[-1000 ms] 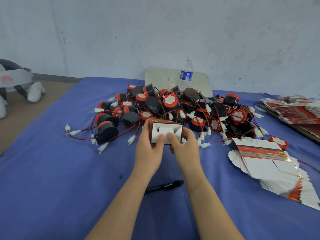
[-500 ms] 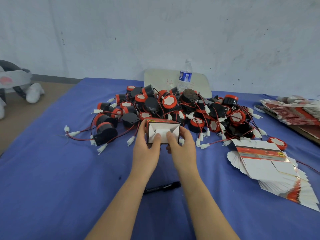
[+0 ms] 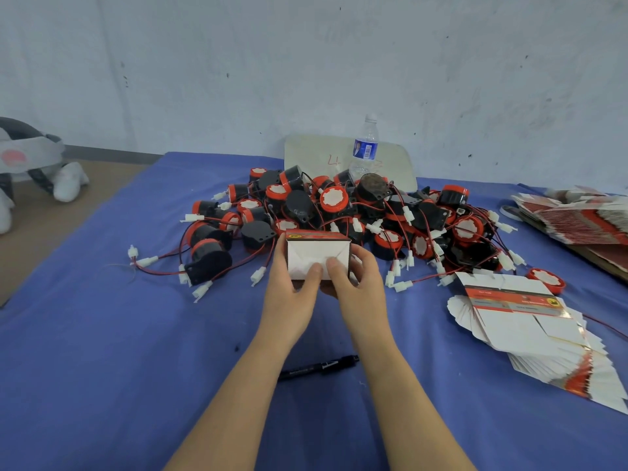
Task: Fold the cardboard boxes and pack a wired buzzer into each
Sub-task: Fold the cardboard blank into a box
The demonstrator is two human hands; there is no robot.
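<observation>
Since a second ago the end flaps got pressed flat, so the cardboard box [image 3: 317,254] now shows a closed white face. Left hand [image 3: 292,290] and right hand [image 3: 356,283] both grip it, thumbs on the flaps, just in front of the pile of wired buzzers [image 3: 339,212] on the blue counter [image 3: 119,334]. Can't see inside it. Flat box blanks [image 3: 530,321] fan out right, black marker [image 3: 317,367] near the wrists.
</observation>
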